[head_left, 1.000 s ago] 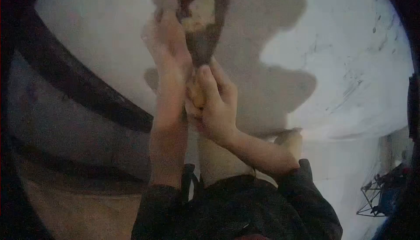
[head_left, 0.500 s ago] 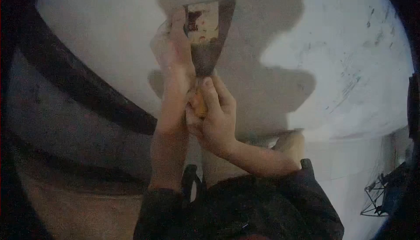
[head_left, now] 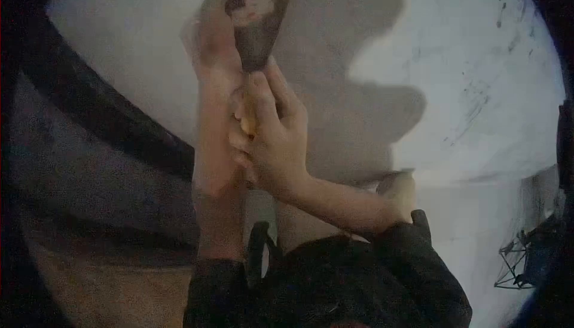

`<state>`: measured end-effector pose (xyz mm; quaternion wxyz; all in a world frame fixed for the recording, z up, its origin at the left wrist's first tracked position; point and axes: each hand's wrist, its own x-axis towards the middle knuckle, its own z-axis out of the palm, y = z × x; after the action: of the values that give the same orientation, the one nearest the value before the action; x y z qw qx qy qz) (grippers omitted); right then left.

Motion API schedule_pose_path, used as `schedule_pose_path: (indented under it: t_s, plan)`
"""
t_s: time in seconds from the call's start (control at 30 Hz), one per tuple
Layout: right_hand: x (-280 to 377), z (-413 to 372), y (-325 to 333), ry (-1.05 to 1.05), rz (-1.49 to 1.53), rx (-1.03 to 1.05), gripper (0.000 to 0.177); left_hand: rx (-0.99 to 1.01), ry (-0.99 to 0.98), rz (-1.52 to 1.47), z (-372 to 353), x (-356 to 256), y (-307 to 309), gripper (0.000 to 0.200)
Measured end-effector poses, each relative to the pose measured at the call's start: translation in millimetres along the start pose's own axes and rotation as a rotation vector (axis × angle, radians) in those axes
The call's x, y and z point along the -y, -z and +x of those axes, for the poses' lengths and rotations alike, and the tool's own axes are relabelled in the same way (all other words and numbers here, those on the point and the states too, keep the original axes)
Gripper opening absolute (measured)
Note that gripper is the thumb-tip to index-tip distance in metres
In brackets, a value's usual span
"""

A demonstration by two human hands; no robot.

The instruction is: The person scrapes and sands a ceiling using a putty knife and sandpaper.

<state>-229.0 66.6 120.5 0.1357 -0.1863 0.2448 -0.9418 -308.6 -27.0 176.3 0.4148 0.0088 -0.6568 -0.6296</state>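
Note:
A wedge-shaped tool, like a wide scraper, points up the view, with a dark blade, a pale printed area and a yellowish handle. My right hand is closed around that handle, its thumb lying along it. Along the blade's left edge is my left hand, blurred; its fingers run toward the top of the view, and their grip is unclear. The far end of the blade is cut off by the top edge.
A large pale surface with dark marks lies ahead and right, partly under a broad shadow. A dark curved band crosses the left side. A dark object with a thin wire-like frame is at lower right.
Both hands and the tool have moved up and slightly left in the view. The blade's far end, visible before, is now out of frame. My right hand still grips the handle.

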Motion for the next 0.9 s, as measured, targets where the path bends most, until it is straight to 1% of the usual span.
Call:
schedule_pose_path:
  t_s: [0.03, 0.1, 0.17, 0.2, 0.3, 0.33, 0.43, 0.47, 0.57, 0.67, 0.73, 0.83, 0.87, 0.9]
  plan:
    - [-2.6, 2.0, 2.3, -0.001, 0.006, -0.014, 0.029, 0.0, -0.014, 0.001, 0.5, -2.0, -0.3, 0.043]
    - [-11.6, 21.5, 2.6, 0.166, -0.189, 0.01, 0.03, 0.006, -0.024, 0.017, 0.8, -3.3, 1.1, 0.043]
    - [3.2, 23.3, -14.0, 0.102, -0.105, 0.094, 0.029, 0.017, -0.036, 0.029, 1.6, -6.9, 0.7, 0.043]
    - [11.6, 14.4, -24.1, 0.031, -0.027, 0.068, 0.025, 0.02, -0.047, 0.027, 4.5, -9.5, -0.3, 0.043]
    - [1.7, 1.6, -11.3, 0.02, 0.002, -0.046, 0.021, 0.029, -0.086, 0.023, 14.7, -16.8, -2.0, 0.043]
    - [3.4, 5.3, -8.1, 0.033, -0.047, -0.025, 0.026, 0.03, -0.099, 0.015, 17.0, -20.7, -2.2, 0.044]
    - [11.1, 20.3, -18.8, 0.081, -0.041, 0.086, 0.032, 0.05, -0.114, 0.024, 19.6, -24.4, -2.1, 0.044]
    - [11.7, 15.0, -21.8, 0.096, -0.135, 0.107, 0.037, 0.053, -0.114, 0.04, 19.1, -23.8, -1.3, 0.044]
    - [-1.6, -3.8, -10.3, 0.052, -0.065, -0.05, 0.034, 0.066, -0.134, 0.054, 21.1, -15.8, -1.9, 0.043]
    - [5.6, 9.6, -6.5, 0.048, -0.05, 0.092, 0.035, 0.093, -0.195, 0.004, 34.7, -17.5, 0.2, 0.042]
    - [11.6, 18.7, -8.0, 0.016, -0.014, 0.16, 0.035, 0.123, -0.189, -0.017, 28.0, -14.5, -0.6, 0.041]
    - [4.6, 3.3, 17.5, 0.091, -0.216, 0.138, 0.037, 0.064, 0.178, -0.237, -2.5, -10.9, -11.4, 0.04]
    - [-3.9, -12.5, 41.7, 0.08, -0.391, 0.094, 0.039, 0.044, 0.139, 0.117, -30.3, 5.4, -8.8, 0.043]
    - [-12.2, -31.6, 71.7, 0.062, -0.616, 0.061, 0.041, 0.099, 0.113, 0.396, -50.4, 33.2, 1.2, 0.043]
